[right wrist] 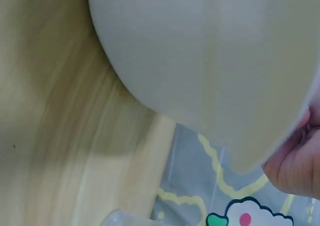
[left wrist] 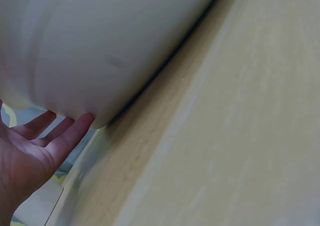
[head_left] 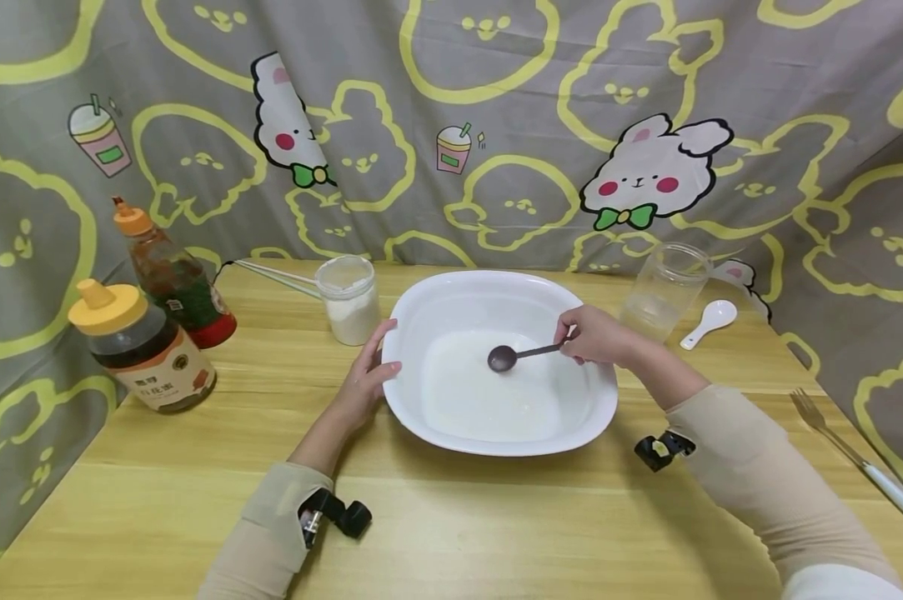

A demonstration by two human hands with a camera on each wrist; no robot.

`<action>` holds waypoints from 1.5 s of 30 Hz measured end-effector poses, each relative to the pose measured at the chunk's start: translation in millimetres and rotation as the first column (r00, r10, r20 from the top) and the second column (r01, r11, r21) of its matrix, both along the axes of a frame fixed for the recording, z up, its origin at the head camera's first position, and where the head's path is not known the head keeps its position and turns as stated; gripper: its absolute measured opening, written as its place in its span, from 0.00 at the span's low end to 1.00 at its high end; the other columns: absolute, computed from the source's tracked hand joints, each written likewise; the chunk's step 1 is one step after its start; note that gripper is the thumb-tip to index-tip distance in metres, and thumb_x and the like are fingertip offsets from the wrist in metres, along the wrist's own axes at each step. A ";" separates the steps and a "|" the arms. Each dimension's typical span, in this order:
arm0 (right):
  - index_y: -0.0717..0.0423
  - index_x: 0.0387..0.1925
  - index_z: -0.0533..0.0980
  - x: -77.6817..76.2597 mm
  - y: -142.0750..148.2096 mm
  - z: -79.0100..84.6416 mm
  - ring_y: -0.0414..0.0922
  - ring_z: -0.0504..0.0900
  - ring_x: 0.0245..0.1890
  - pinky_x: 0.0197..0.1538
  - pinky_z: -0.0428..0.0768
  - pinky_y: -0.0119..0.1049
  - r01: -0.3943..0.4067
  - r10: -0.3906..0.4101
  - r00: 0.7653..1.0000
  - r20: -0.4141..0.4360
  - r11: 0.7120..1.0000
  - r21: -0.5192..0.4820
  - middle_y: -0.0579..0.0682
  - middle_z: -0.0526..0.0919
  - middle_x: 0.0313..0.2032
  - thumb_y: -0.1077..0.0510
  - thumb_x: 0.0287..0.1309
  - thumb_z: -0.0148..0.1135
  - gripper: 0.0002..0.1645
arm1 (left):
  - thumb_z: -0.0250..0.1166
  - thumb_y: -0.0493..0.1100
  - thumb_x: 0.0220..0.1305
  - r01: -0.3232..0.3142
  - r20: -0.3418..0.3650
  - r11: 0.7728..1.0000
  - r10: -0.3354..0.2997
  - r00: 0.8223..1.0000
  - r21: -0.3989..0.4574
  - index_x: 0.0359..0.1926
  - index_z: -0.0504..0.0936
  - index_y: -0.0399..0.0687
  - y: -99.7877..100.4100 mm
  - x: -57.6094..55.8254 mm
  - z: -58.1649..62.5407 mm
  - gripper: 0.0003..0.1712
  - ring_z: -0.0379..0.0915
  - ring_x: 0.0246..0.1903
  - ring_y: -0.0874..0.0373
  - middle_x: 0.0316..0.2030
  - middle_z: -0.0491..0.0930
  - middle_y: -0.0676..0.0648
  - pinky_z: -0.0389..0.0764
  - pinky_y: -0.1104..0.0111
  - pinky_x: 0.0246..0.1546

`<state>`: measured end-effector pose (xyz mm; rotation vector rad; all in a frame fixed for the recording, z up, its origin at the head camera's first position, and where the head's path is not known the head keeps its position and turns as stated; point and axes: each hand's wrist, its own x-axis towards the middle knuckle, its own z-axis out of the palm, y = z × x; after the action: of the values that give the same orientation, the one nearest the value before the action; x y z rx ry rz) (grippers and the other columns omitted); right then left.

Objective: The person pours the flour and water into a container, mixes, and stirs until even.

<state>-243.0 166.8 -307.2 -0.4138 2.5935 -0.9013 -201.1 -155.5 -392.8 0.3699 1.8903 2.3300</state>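
Beige sleeves [head_left: 751,467] lie nearest, each wearing a small black camera clip [head_left: 352,518]; beyond them, a white oval basin [head_left: 496,447] sits mid-table with what looks like a shallow milky liquid inside. Holding the basin's left rim, the left hand [head_left: 361,383] has its thumb laid over the edge. Over the right rim, the right hand [head_left: 599,335] pinches the handle end of a dark brown spoon [head_left: 502,358], whose bowl sits near the basin's middle (whether it touches the liquid, I cannot tell).

A pinch so far back on the handle could let the spoon twist, and a brisk stroke might splash the liquid. If the left hand slackened, the basin could slide. Just far right of the right hand stands a clear jar [head_left: 664,287], which a backward knock might tip; the jar of white powder [head_left: 348,308], near the left fingers, runs a similar risk.

Only the left wrist view shows fingertips [left wrist: 86,120] against the basin's underside edge. From the right wrist, the basin wall hides the spoon entirely; just the head view reveals it.
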 end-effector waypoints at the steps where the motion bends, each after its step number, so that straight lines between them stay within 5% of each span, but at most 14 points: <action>1: 0.66 0.29 0.71 -0.3 -1.8 -1.1 0.40 0.63 0.12 0.16 0.60 0.28 0.004 -0.004 1.000 -0.001 1.000 -0.010 0.49 0.69 0.11 0.69 0.45 0.52 0.05 | 0.51 0.36 0.53 -0.001 0.000 1.000 0.001 1.000 0.001 0.63 0.51 0.55 0.0 0.1 -0.1 0.36 0.58 0.49 0.37 0.55 0.57 0.34 0.74 0.51 0.36; 8: 0.66 0.30 0.70 4.0 -18.8 -10.8 0.39 0.58 0.08 0.13 0.57 0.27 -0.018 0.035 0.994 0.100 0.986 -0.165 0.50 0.70 0.10 0.69 0.48 0.53 0.04 | 0.52 0.36 0.52 -0.006 0.009 1.000 0.006 1.000 -0.003 0.63 0.51 0.56 0.5 1.1 -0.3 0.37 0.57 0.49 0.36 0.55 0.57 0.34 0.74 0.52 0.36; 14: 0.63 0.28 0.72 12.5 -16.7 -3.8 0.39 0.57 0.08 0.13 0.55 0.27 -0.092 0.107 0.986 0.125 0.988 -0.120 0.49 0.69 0.10 0.69 0.46 0.54 0.03 | 0.52 0.37 0.52 -0.006 -0.003 1.000 0.006 1.000 -0.010 0.63 0.52 0.56 0.3 0.3 0.0 0.36 0.58 0.49 0.35 0.54 0.58 0.33 0.76 0.57 0.34; 18: 0.64 0.26 0.72 15.6 -3.9 4.9 0.39 0.61 0.10 0.14 0.58 0.27 -0.146 0.148 0.986 0.079 0.989 -0.034 0.48 0.68 0.10 0.70 0.44 0.52 0.04 | 0.52 0.37 0.53 0.000 -0.002 1.000 0.000 1.000 -0.014 0.63 0.52 0.56 -0.1 -0.6 0.8 0.36 0.58 0.48 0.36 0.53 0.57 0.33 0.76 0.57 0.35; 25: 0.64 0.25 0.72 12.9 15.6 16.3 0.41 0.66 0.13 0.18 0.65 0.31 -0.082 0.088 0.995 -0.055 0.991 0.106 0.48 0.68 0.11 0.71 0.41 0.50 0.05 | 0.51 0.36 0.53 -0.005 0.007 1.000 0.005 1.000 -0.006 0.63 0.52 0.56 -0.3 -1.0 1.3 0.35 0.58 0.48 0.37 0.54 0.57 0.35 0.76 0.57 0.34; 33: 0.65 0.27 0.72 -0.5 -2.9 2.3 0.41 0.67 0.12 0.17 0.64 0.30 -0.001 0.010 0.993 -0.115 0.997 0.073 0.49 0.70 0.11 0.70 0.43 0.51 0.05 | 0.51 0.36 0.53 -0.005 0.015 1.000 0.005 1.000 0.011 0.64 0.51 0.55 0.1 1.8 1.6 0.36 0.56 0.50 0.37 0.55 0.56 0.35 0.75 0.53 0.37; 39: 0.67 0.29 0.71 -3.5 -24.5 -14.1 0.39 0.61 0.09 0.13 0.59 0.27 -0.027 0.029 0.999 0.019 0.994 -0.103 0.49 0.69 0.10 0.69 0.46 0.53 0.05 | 0.51 0.36 0.52 -0.010 0.027 1.000 0.010 1.000 0.014 0.64 0.51 0.55 1.0 2.4 1.6 0.37 0.56 0.50 0.37 0.56 0.56 0.35 0.74 0.53 0.37; 45: 0.63 0.27 0.73 4.9 -21.0 -11.5 0.39 0.58 0.08 0.13 0.57 0.27 -0.132 0.147 0.983 0.112 0.983 -0.127 0.50 0.69 0.10 0.70 0.47 0.54 0.03 | 0.51 0.36 0.53 -0.007 0.026 1.000 0.007 1.000 0.006 0.64 0.51 0.56 1.4 1.7 3.3 0.37 0.56 0.51 0.37 0.56 0.55 0.35 0.73 0.51 0.38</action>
<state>-238.0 145.7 -318.7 -0.5493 2.3764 -1.0032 -199.4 -154.1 -389.5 0.3322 1.8770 2.3336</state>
